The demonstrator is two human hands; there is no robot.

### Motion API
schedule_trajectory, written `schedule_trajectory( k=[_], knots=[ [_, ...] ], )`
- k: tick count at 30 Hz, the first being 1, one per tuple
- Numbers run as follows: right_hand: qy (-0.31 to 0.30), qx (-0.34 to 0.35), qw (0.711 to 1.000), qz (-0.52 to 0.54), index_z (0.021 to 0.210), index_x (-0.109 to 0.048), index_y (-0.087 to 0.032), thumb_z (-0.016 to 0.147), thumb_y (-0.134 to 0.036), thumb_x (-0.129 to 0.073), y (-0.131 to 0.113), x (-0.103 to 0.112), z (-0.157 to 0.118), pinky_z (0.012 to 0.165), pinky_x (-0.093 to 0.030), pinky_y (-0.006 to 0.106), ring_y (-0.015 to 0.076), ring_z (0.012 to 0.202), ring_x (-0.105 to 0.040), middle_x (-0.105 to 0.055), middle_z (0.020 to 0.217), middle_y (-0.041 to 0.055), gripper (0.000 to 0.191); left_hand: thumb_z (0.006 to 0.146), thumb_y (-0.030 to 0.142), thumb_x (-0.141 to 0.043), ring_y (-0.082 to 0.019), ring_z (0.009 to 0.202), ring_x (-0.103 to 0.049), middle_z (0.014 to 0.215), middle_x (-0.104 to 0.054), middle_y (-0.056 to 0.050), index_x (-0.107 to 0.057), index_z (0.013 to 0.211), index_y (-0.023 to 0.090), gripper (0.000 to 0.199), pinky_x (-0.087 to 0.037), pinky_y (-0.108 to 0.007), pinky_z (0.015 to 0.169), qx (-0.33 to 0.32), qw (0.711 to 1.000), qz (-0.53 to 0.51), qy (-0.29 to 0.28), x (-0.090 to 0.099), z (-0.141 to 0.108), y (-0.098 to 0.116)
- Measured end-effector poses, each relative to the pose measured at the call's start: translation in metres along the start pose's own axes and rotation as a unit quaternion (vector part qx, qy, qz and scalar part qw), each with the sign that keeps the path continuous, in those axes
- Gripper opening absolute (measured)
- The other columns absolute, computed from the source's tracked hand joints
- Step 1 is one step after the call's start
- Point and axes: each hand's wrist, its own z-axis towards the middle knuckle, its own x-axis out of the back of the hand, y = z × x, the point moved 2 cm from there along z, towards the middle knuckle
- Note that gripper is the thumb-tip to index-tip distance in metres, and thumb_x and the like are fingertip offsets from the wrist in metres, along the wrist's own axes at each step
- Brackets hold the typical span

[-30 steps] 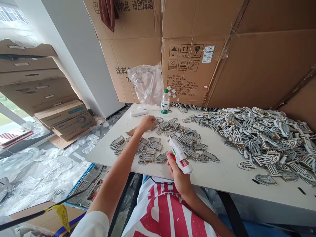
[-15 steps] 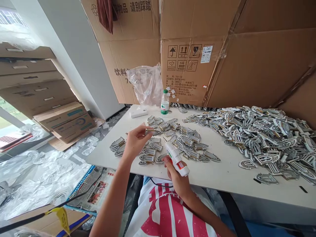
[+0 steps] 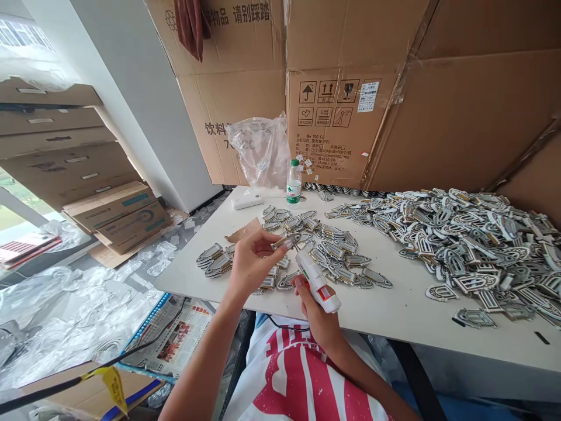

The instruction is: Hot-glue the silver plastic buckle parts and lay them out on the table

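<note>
Between its thumb and fingers, my left hand (image 3: 254,257) pinches a small grey-and-gold arch-shaped piece (image 3: 287,240). My right hand (image 3: 319,310) is wrapped round a white glue gun (image 3: 316,282), whose nozzle points up and left, right at the held piece; whether they touch is too small to tell. Similar arch-shaped pieces (image 3: 335,250) lie in a loose cluster on the white table (image 3: 407,318) around and beyond both hands. A brown scrap (image 3: 243,230) lies behind my left hand.
A large heap of pieces (image 3: 477,245) covers the table's right side. Behind the cluster stand a green-capped bottle (image 3: 293,184), a white box-like object (image 3: 246,202) and a clear plastic bag (image 3: 263,149). Tall cardboard (image 3: 342,47) walls the back edge.
My left hand has moved right and slightly down, bringing its piece to the glue gun's nozzle. The glue gun has shifted slightly right. The brown scrap now shows more.
</note>
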Motion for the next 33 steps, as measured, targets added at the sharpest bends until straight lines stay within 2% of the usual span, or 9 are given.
schedule_trajectory(
  k=[6, 11, 20, 26, 30, 33],
  knots=[
    [0.034, 0.021, 0.999, -0.027, 0.076, -0.071, -0.021, 0.088, -0.081, -0.077, -0.001, 0.002, 0.001, 0.051, -0.042, 0.031, 0.0171, 0.057, -0.05, -0.065, 0.068, 0.0022, 0.062, 0.075, 0.032, -0.092, -0.016, 0.068, -0.072, 0.08, -0.08, -0.003, -0.078, 0.086, 0.02, 0.021, -0.062, -0.027, 0.063, -0.004, 1.0, 0.015, 0.013, -0.001, -0.009, 0.014],
    [0.032, 0.024, 0.998, -0.04, 0.07, -0.061, -0.024, 0.091, -0.079, -0.075, -0.002, 0.004, -0.001, 0.052, -0.042, 0.03, 0.0169, 0.057, -0.049, -0.057, 0.062, -0.0015, 0.061, 0.076, 0.03, -0.091, -0.017, 0.074, -0.074, 0.086, -0.082, -0.005, -0.079, 0.088, 0.019, 0.02, -0.063, -0.027, 0.069, -0.006, 1.0, 0.019, 0.016, -0.001, -0.014, 0.018],
    [0.053, 0.003, 0.998, -0.027, 0.074, -0.064, -0.023, 0.086, -0.081, -0.078, 0.004, 0.005, -0.003, 0.054, -0.043, 0.031, 0.0178, 0.059, -0.051, -0.06, 0.066, -0.0005, 0.061, 0.076, 0.029, -0.089, -0.019, 0.076, -0.076, 0.089, -0.083, -0.006, -0.08, 0.089, 0.019, 0.019, -0.066, -0.031, 0.072, -0.015, 0.999, 0.029, 0.027, -0.002, -0.018, 0.02],
    [0.01, -0.005, 1.0, -0.011, 0.074, -0.068, -0.022, 0.089, -0.078, -0.077, -0.01, 0.001, -0.003, 0.05, -0.037, 0.031, 0.0145, 0.053, -0.043, -0.057, 0.064, -0.0016, 0.059, 0.083, 0.027, -0.084, -0.018, 0.073, -0.075, 0.086, -0.083, -0.004, -0.081, 0.09, 0.02, 0.01, -0.067, -0.032, 0.074, -0.079, 0.991, 0.091, 0.054, -0.003, -0.019, 0.022],
    [-0.02, -0.03, 0.999, 0.033, 0.084, -0.071, -0.02, 0.091, -0.075, -0.076, -0.016, -0.001, -0.002, 0.048, -0.029, 0.028, 0.0089, 0.049, -0.032, -0.061, 0.073, -0.0019, 0.055, 0.088, 0.023, -0.081, -0.019, 0.077, -0.078, 0.091, -0.086, -0.003, -0.081, 0.091, 0.021, 0.003, -0.068, -0.033, 0.078, -0.134, 0.982, 0.136, 0.017, 0.001, -0.016, 0.022],
    [-0.044, -0.05, 0.996, 0.062, 0.089, -0.072, -0.02, 0.09, -0.073, -0.078, -0.017, -0.003, -0.002, 0.046, -0.025, 0.026, 0.0072, 0.049, -0.03, -0.06, 0.073, -0.0028, 0.053, 0.091, 0.022, -0.079, -0.02, 0.082, -0.081, 0.095, -0.087, -0.003, -0.082, 0.093, 0.022, 0.003, -0.069, -0.034, 0.083, -0.157, 0.977, 0.145, -0.012, 0.007, -0.01, 0.02]
  ],
)
